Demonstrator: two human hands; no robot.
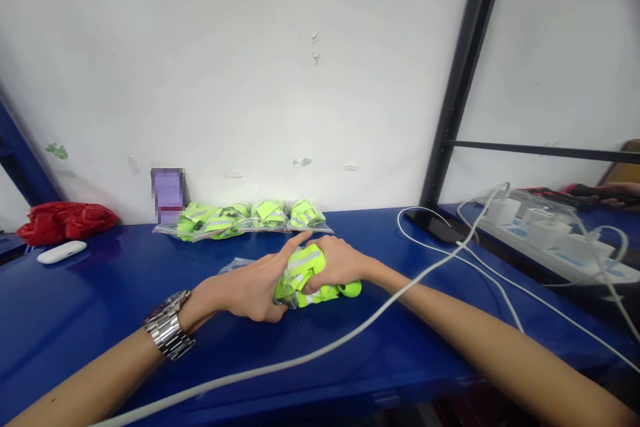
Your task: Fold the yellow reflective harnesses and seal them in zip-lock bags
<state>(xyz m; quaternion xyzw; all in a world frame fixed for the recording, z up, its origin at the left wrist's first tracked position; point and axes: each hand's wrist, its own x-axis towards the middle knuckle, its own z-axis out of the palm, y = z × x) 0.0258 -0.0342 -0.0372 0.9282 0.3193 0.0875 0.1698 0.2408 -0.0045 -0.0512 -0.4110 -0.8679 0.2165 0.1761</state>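
A bunched neon-yellow reflective vest (306,261) with silver strips lies between my hands over the blue table. My left hand (255,285) is closed around its left end and the clear plastic bag (237,265) about it; part of that bag sticks out behind my wrist. From the right, my right hand (339,261) grips the vest, fingers curled over its top. Loose yellow fabric hangs out below and right of that hand. How far the vest sits inside the bag is hidden by my hands. A metal watch is on my left wrist.
Several bagged yellow vests (270,213) lie in a row along the wall, beside a blurred purple item (169,193). A red bundle (67,221) and white case (62,252) are left. A white cable (345,337) crosses in front; a phone (434,225) and power strip (555,247) are right.
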